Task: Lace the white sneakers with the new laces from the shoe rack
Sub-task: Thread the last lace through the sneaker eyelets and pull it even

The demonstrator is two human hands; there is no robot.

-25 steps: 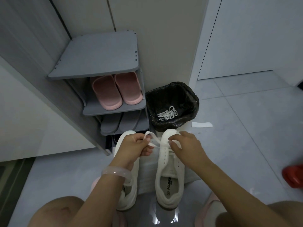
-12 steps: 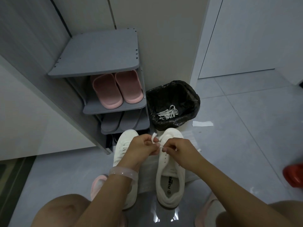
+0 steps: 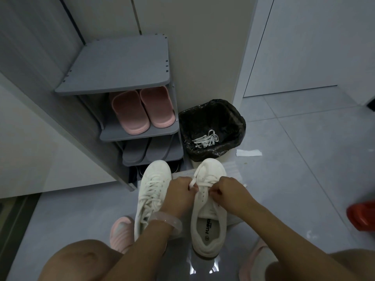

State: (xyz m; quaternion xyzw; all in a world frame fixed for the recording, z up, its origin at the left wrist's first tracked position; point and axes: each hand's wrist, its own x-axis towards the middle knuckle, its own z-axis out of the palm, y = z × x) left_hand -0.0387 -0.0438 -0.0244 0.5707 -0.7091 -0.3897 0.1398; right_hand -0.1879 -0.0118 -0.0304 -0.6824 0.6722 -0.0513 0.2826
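Two white sneakers stand side by side on the floor before me, toes pointing away. The left sneaker (image 3: 152,191) is laced along its whole front. The right sneaker (image 3: 209,218) has a white lace (image 3: 199,175) crossing only its front eyelets. My left hand (image 3: 178,194) pinches one end of that lace over the shoe's left side. My right hand (image 3: 231,192) pinches the lace at the eyelets on the shoe's right side. Both hands hide the middle of the lacing.
A grey shoe rack (image 3: 123,65) stands against the wall, with pink slippers (image 3: 142,108) on one shelf and grey ones below. A black-lined bin (image 3: 211,116) to its right holds old white laces (image 3: 205,139). A paper scrap (image 3: 248,153) and a red object (image 3: 362,216) lie on the tiles.
Both hands have moved lower and nearer along the right sneaker, drawing the lace down. The left sneaker's lacing, earlier covered by my left hand, is now visible.
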